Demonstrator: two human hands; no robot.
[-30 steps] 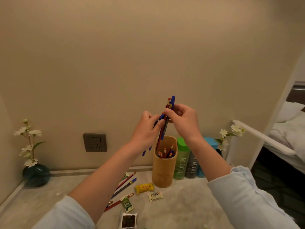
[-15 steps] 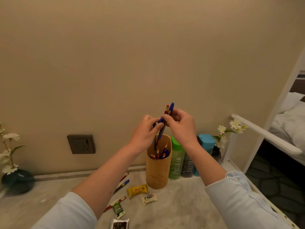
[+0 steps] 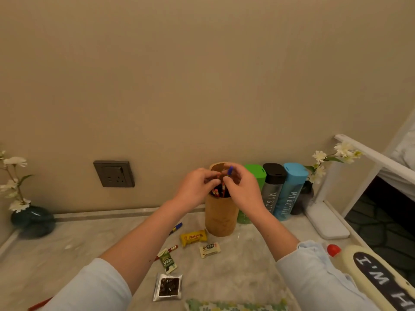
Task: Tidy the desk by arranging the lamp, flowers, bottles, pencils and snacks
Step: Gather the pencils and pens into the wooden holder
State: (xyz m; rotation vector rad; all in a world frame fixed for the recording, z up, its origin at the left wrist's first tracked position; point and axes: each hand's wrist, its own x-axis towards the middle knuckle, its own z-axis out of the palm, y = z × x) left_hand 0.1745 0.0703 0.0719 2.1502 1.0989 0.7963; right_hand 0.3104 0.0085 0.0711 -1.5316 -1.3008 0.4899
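From the head camera we look down on a pale marbled desk (image 3: 67,254) set against a beige wall. Our left hand (image 3: 197,187) and right hand (image 3: 244,189) meet over the mouth of a tall round wooden pencil holder (image 3: 221,218). Both have their fingers curled in a narrow pinch on a bundle of red and blue pencils (image 3: 219,192). The bundle stands inside the holder, and one blue end shows between the right fingers.

Just right of the holder three upright bottles stand in a row along the wall: a green bottle (image 3: 256,173), a grey bottle with a black cap (image 3: 272,187) and a light blue bottle (image 3: 292,187). Beside them are white flowers in a small dark vase (image 3: 332,158) and a white desk lamp (image 3: 325,218).

White flowers in a round teal vase (image 3: 33,218) stand at the far left, well apart.

In front of the holder lie a yellow snack packet (image 3: 193,237), a white snack packet (image 3: 210,249), a green snack packet (image 3: 168,261) and a silver pouch with a dark window (image 3: 168,287). Near them lie a loose blue-tipped pencil (image 3: 176,227) and a loose red pencil (image 3: 173,248).

A dark grey wall socket (image 3: 114,173) sits on the wall. A cream bottle with a red cap (image 3: 377,274) lies at the lower right.
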